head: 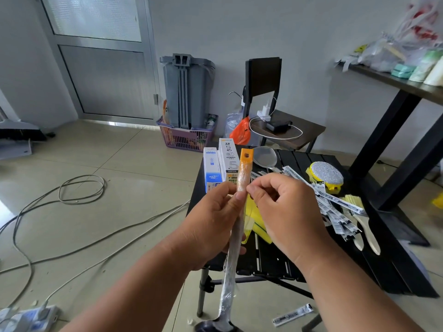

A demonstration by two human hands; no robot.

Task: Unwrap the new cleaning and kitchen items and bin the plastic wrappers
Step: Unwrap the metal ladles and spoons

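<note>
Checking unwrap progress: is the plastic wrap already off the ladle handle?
No: clear plastic wrap covers the ladle handle, gripped by the left hand while the right hand pinches it.

A plain room in a home or small office, used as a makeshift workspace, is shown. A pale tiled floor (124, 164) is crossed by loose cables (79, 188) run to a power strip (26, 318). A grey bin (187, 92) is set in a purple basket (187, 137) by an aluminium-framed door (100, 61). New household goods are spread over a black folding table (299, 161), and bagged supplies are heaped on a side table's edge (393, 80).
</note>
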